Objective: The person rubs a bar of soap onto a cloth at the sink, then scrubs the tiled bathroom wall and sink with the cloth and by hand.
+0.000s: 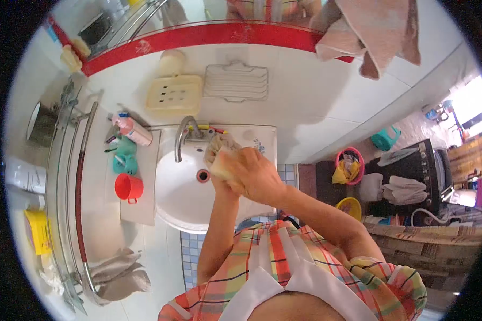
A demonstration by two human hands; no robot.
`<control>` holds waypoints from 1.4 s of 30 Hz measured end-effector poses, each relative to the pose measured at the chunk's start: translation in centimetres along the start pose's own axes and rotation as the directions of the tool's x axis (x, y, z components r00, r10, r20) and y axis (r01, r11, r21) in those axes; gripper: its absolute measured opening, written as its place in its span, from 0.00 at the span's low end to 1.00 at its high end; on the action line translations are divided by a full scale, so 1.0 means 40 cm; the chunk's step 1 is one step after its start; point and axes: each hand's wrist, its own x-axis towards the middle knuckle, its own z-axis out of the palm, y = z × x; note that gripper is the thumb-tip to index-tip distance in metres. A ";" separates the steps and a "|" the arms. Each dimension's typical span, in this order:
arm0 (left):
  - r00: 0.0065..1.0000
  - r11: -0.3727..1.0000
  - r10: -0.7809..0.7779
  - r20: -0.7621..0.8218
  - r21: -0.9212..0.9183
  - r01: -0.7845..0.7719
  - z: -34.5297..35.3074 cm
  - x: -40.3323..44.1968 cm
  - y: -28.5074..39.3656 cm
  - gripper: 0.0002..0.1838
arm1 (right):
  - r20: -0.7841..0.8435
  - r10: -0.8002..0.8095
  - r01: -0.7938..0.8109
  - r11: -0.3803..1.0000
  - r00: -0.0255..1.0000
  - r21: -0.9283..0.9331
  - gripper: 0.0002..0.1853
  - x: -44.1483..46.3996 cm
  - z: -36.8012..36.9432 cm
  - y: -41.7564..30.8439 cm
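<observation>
Over the right side of the white sink (177,200), my two hands are together around a bunched cloth. The greyish patterned part of the cloth (219,144) sticks out above my fingers, beside the curved metal faucet (181,140). My right hand (259,176) lies over a pale yellowish piece, its fingers curled and slightly blurred; whether that piece is cloth or soap I cannot tell. My left hand (225,190) is beneath, closed and mostly hidden by the right. The dark drain hole shows left of my hands.
Left of the sink stand a red cup (129,187), a teal cup (124,163) and a pink bottle (134,130). A yellow soap dish (174,95) and a wire rack (236,83) hang on the wall. A pink basin (350,166) with clothes lies right.
</observation>
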 end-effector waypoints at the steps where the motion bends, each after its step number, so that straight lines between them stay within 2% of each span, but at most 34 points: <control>1: 0.969 0.974 -0.030 0.247 -0.211 0.084 -0.072 0.037 -0.018 0.18 | -0.060 -0.069 0.070 0.997 0.996 0.012 0.28 0.010 0.004 -0.016; 2: 0.970 0.975 -0.026 0.240 -0.207 0.077 -0.070 0.031 0.001 0.18 | -0.057 -0.072 0.074 0.997 0.996 0.021 0.28 0.023 0.005 -0.024; 4: 0.993 0.987 -0.108 0.058 -0.112 0.114 -0.049 0.018 0.031 0.18 | -0.063 -0.097 0.099 0.995 0.993 0.027 0.27 0.061 0.002 -0.019; 5: 0.993 0.988 -0.099 0.061 -0.115 0.106 -0.012 0.012 0.043 0.18 | -0.063 -0.107 0.108 0.994 0.992 0.024 0.27 0.087 0.004 -0.009; 7: 0.969 0.998 -0.050 -0.243 0.019 0.057 0.049 -0.005 0.056 0.20 | -0.056 0.079 -0.081 0.996 0.995 -0.041 0.26 0.130 0.012 0.000; 10: 0.974 0.988 -0.066 -0.216 -0.149 0.034 0.029 -0.009 0.076 0.20 | 0.045 0.098 -0.101 0.992 0.994 0.073 0.26 0.089 -0.014 -0.023; 11: 0.973 0.986 -0.063 -0.224 -0.163 0.026 -0.020 0.008 0.063 0.20 | 0.014 0.032 -0.033 0.998 0.999 0.057 0.27 0.060 0.005 -0.040; 12: 0.980 0.867 0.195 -0.027 0.472 -0.159 -0.102 0.040 0.043 0.19 | 0.027 0.030 -0.031 0.998 0.999 0.052 0.27 0.048 0.009 -0.053; 13: 0.918 0.353 0.271 0.289 0.858 -0.374 -0.114 0.060 0.045 0.17 | -0.036 -0.104 0.105 0.994 0.994 0.013 0.27 0.049 0.010 -0.062; 14: 0.917 0.354 0.273 0.291 0.856 -0.377 -0.123 0.061 0.032 0.17 | -0.099 -0.234 0.232 0.972 0.967 -0.030 0.27 0.052 0.012 -0.068; 16: 0.967 0.504 0.221 0.129 0.833 -0.227 -0.123 0.036 -0.002 0.17 | -0.077 -0.205 0.197 0.975 0.976 -0.101 0.28 0.095 0.019 -0.047; 17: 0.967 0.507 0.213 0.138 0.830 -0.230 -0.072 0.022 0.007 0.17 | -0.003 -0.071 0.070 0.994 0.997 -0.079 0.28 0.126 0.015 -0.032; 18: 0.994 0.923 0.039 -0.100 0.384 0.003 0.010 0.000 0.037 0.18 | 0.073 0.058 -0.053 0.996 0.996 -0.067 0.28 0.160 0.006 -0.012; 19: 0.951 0.952 -0.240 -0.197 -0.238 0.191 0.051 -0.015 0.057 0.19 | 0.256 0.144 -0.135 0.989 0.956 -0.052 0.29 0.179 0.018 0.042; 20: 0.951 0.954 -0.236 -0.199 -0.235 0.187 0.027 -0.014 0.061 0.19 | 0.256 0.140 -0.133 0.990 0.956 -0.047 0.29 0.149 0.018 0.039; 22: 0.989 0.992 0.068 0.128 -0.118 -0.053 -0.048 0.032 0.039 0.20 | 0.173 0.170 -0.191 0.975 0.970 0.116 0.31 0.078 0.011 0.024; 23: 0.991 0.990 0.072 0.110 -0.130 -0.058 -0.088 0.041 0.016 0.20 | -0.072 -0.054 0.061 0.992 0.996 0.109 0.29 0.052 0.008 -0.001; 25: 0.935 0.917 -0.050 0.351 -0.355 0.182 -0.119 0.067 0.016 0.23 | -0.067 -0.132 0.136 0.989 0.989 0.059 0.28 0.053 0.007 -0.035; 26: 0.930 0.920 -0.052 0.363 -0.345 0.186 -0.102 0.073 0.021 0.23 | -0.080 -0.211 0.210 0.978 0.974 -0.011 0.26 0.067 0.008 -0.042; 27: 0.978 0.955 -0.164 0.127 -0.228 0.190 -0.087 0.053 0.007 0.24 | -0.113 -0.197 0.184 0.976 0.974 -0.114 0.24 0.086 0.018 -0.030; 28: 0.964 0.969 -0.232 -0.127 -0.111 0.219 -0.047 0.023 0.004 0.25 | -0.113 -0.186 0.174 0.978 0.976 -0.115 0.24 0.110 0.017 -0.003; 29: 0.930 0.911 -0.346 -0.122 -0.281 0.302 -0.005 -0.005 0.010 0.26 | 0.006 -0.035 0.036 0.998 0.999 -0.054 0.24 0.143 0.013 0.026; 30: 0.930 0.911 -0.347 -0.123 -0.278 0.303 -0.006 -0.012 0.009 0.26 | 0.132 0.110 -0.109 0.994 0.985 -0.008 0.24 0.155 0.015 0.043; 32: 0.938 0.928 -0.301 -0.173 -0.278 0.247 0.000 0.004 0.005 0.17 | 0.074 0.058 -0.060 0.997 0.996 0.037 0.25 0.104 0.010 0.039; 33: 0.943 0.927 -0.285 -0.173 -0.300 0.225 -0.048 0.040 -0.009 0.17 | 0.020 -0.057 0.056 0.998 0.998 0.034 0.25 0.064 0.006 0.010; 34: 0.976 0.917 -0.143 0.163 -0.350 0.192 -0.147 0.075 -0.026 0.17 | -0.041 -0.142 0.144 0.989 0.989 0.043 0.26 0.027 0.001 -0.021; 35: 0.878 0.900 0.040 0.478 -0.400 0.176 -0.200 0.097 -0.033 0.18 | -0.015 -0.203 0.203 0.979 0.979 -0.007 0.26 0.033 -0.013 -0.047; 36: 0.877 0.903 0.037 0.479 -0.393 0.176 -0.173 0.076 -0.030 0.18 | -0.021 -0.202 0.202 0.979 0.979 -0.003 0.26 0.049 -0.005 -0.049; 37: 0.980 0.965 0.030 0.198 0.251 -0.080 -0.111 0.024 -0.024 0.19 | 0.011 -0.225 0.226 0.973 0.974 -0.043 0.28 0.071 0.001 -0.046; 38: 0.977 0.565 0.214 -0.022 0.818 -0.105 -0.048 -0.016 -0.006 0.19 | 0.045 -0.245 0.248 0.965 0.968 -0.088 0.29 0.089 0.003 -0.041; 39: 0.978 0.565 0.209 -0.008 0.817 -0.114 0.015 -0.024 0.029 0.19 | 0.036 -0.241 0.243 0.965 0.970 -0.100 0.29 0.111 0.005 -0.025; 40: 0.984 0.929 0.007 -0.179 0.366 0.060 0.080 -0.028 0.062 0.19 | 0.035 -0.155 0.158 0.981 0.987 -0.109 0.28 0.130 0.010 -0.004; 41: 0.942 0.952 -0.256 -0.217 -0.225 0.207 0.107 -0.032 0.077 0.19 | 0.042 -0.073 0.077 0.991 0.996 -0.112 0.28 0.137 0.013 0.004; 42: 0.943 0.953 -0.248 -0.224 -0.232 0.196 0.094 -0.033 0.078 0.19 | 0.052 -0.083 0.088 0.990 0.995 -0.108 0.28 0.121 0.006 0.008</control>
